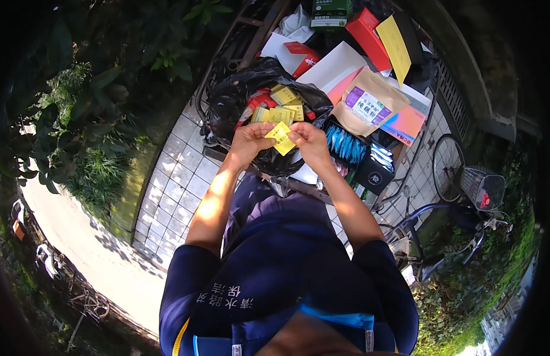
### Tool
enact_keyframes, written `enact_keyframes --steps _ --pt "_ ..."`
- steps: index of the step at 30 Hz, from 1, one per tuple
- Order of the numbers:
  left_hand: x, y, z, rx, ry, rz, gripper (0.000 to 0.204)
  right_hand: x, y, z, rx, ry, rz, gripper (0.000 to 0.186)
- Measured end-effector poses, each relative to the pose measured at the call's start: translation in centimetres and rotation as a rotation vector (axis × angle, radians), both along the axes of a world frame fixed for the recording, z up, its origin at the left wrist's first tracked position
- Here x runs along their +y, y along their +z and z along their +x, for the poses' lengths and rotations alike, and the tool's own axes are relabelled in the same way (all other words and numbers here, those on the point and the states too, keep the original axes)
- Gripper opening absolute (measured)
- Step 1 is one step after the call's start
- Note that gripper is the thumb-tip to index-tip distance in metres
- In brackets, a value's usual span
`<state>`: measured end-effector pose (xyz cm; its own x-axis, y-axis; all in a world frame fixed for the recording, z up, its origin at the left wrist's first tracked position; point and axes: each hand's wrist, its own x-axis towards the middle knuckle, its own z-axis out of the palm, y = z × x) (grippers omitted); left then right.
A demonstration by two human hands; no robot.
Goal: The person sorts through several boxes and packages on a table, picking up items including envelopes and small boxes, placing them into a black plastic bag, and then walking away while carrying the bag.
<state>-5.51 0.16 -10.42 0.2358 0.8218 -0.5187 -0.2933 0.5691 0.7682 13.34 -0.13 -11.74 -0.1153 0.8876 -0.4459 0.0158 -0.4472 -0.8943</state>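
Between both hands, a small yellow packet is pinched by its edges over the mouth of a black plastic bag. My left hand grips its left side with thumb and fingertips. On the opposite side my right hand pinches it the same way. Inside the bag, just beyond my fingers, lie several small yellow boxes and some red packaging. What lies deeper in the bag is hidden.
Right of the bag sit a brown paper pouch, blue sachets and a black box. Behind them lean a red box and yellow card. A bicycle stands at right, bushes at left.
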Motion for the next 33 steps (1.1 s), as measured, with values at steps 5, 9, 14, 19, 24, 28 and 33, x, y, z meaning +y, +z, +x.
enact_keyframes --steps 5,9,14,19,24,28,33 --pt "-0.1 1.3 -0.2 -0.143 0.018 0.069 0.037 -0.5 2.7 0.5 0.194 -0.086 -0.060 0.020" --pt "-0.1 1.6 -0.6 -0.102 0.044 0.055 0.035 -0.4 4.8 0.5 0.222 -0.059 -0.079 0.024" --pt "0.0 1.4 -0.3 -0.021 -0.010 0.009 0.022 -0.4 4.1 0.6 0.251 -0.060 -0.090 0.023" --pt "-2.4 -0.7 0.3 0.200 -0.306 -0.011 0.008 -3.3 -0.4 -0.1 -0.043 0.130 -0.099 0.013" --pt "-4.8 -0.8 0.0 0.374 -0.440 -0.062 0.007 -5.8 -0.2 -0.7 -0.158 0.220 -0.149 0.012" --pt "-1.6 -0.4 0.1 0.355 -0.198 0.009 0.008 -5.8 -1.3 -0.6 -0.154 0.158 -0.343 0.017" --pt "4.2 -4.0 0.6 0.740 -0.222 0.365 0.011 -5.5 -1.7 0.2 -0.009 -0.083 -0.402 0.015"
